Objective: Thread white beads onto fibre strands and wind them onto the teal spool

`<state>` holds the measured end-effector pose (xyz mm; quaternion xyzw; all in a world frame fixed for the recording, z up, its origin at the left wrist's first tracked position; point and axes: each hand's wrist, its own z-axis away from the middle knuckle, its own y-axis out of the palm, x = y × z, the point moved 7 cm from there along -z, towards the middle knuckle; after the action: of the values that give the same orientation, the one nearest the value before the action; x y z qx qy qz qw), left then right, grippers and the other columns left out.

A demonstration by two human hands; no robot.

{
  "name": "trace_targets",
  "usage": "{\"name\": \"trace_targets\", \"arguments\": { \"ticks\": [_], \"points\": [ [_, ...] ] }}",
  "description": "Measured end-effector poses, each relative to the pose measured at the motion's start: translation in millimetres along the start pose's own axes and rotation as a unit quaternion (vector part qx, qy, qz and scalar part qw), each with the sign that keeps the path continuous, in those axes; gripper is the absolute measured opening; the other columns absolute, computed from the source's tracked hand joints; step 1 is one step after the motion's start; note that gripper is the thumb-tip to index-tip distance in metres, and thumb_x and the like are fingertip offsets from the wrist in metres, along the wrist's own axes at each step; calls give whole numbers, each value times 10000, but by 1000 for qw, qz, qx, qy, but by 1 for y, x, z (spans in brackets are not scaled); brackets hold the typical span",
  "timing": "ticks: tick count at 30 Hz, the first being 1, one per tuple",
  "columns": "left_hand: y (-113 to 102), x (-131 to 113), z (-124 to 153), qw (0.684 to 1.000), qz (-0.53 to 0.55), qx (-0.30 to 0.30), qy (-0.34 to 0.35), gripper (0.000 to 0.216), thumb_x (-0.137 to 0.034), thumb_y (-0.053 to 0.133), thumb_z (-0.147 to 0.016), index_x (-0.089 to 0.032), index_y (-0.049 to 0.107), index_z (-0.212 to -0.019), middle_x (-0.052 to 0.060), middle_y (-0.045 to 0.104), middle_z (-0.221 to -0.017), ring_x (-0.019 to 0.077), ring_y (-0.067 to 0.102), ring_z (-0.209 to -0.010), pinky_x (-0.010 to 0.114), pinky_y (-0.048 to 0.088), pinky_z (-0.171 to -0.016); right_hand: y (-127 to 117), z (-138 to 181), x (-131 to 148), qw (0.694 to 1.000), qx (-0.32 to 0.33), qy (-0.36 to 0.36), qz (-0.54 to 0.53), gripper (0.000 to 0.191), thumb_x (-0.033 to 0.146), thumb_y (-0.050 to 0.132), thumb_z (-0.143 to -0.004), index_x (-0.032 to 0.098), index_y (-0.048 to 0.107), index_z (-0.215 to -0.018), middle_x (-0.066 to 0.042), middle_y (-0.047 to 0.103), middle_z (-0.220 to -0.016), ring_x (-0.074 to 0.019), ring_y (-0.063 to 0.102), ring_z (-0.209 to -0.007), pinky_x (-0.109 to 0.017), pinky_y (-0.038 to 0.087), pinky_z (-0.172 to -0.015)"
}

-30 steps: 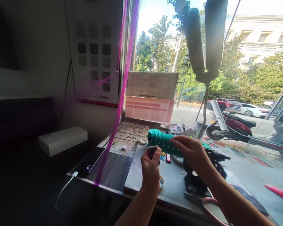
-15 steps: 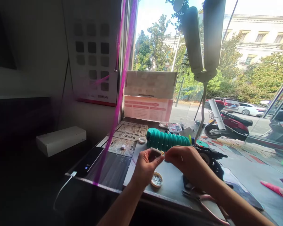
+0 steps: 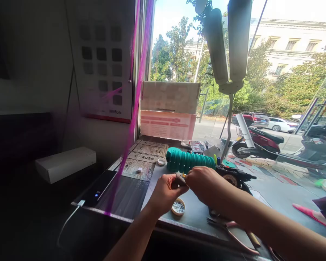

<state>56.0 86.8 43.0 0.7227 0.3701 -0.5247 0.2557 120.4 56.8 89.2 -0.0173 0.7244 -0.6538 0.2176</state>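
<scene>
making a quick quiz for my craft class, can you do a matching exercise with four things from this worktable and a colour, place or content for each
Things
1. ribbed roll
2. round dish
3. pliers
4. grey piece

Descriptions
A. has pinkish handles
B. held in the fingers of the left hand
C. green all along its visible length
D. contains small silvery pieces

Right pairs: 1-C, 2-D, 3-A, 4-B

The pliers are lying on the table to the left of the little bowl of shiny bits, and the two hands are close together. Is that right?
Not quite: the head view shows the pliers to the right of the little bowl. The left hand and right hand are close together.
</scene>
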Motion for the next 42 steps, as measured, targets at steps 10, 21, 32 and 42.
{"name": "trace_targets", "arguments": {
  "ticks": [10, 21, 32, 42],
  "points": [
    [0, 3, 0, 998, 38, -50, 7, 163, -261, 667, -664, -109, 612, -651, 11, 564, -614, 108, 467, -598, 216, 352, -578, -6, -4, -6, 1000, -15, -2, -22, 193, 24, 534, -628, 163, 668, -605, -55, 649, -573, -189, 612, -569, -253, 304, -471],
    [3, 35, -19, 920, 254, -298, 9, 191, -277, 703, -584, -131, 606, -661, -56, 517, -532, 33, 359, -444, 167, 299, -466, -9, -12, -67, 908, -263, 70, -318, 137, 258, 543, -750, 184, 657, -735, -6, 619, -643, -133, 519, -615, -256, 395, -601],
    [0, 27, -16, 910, 101, -393, 80, 127, -251, 613, -647, -125, 601, -642, 12, 600, -571, 119, 511, -534, 226, 404, -547, -4, -11, -64, 899, -293, 45, -324, 117, 232, 540, -759, 192, 647, -738, -12, 613, -681, -155, 509, -690, -299, 387, -683],
    [2, 28, -17, 919, 47, -385, 69, 73, -213, 564, -687, -148, 556, -655, 2, 572, -585, 124, 495, -541, 231, 400, -555, -2, -14, -63, 919, -261, 91, -283, 119, 251, 626, -664, 203, 630, -773, 14, 529, -641, -157, 444, -682, -277, 340, -628]
  ]
}}
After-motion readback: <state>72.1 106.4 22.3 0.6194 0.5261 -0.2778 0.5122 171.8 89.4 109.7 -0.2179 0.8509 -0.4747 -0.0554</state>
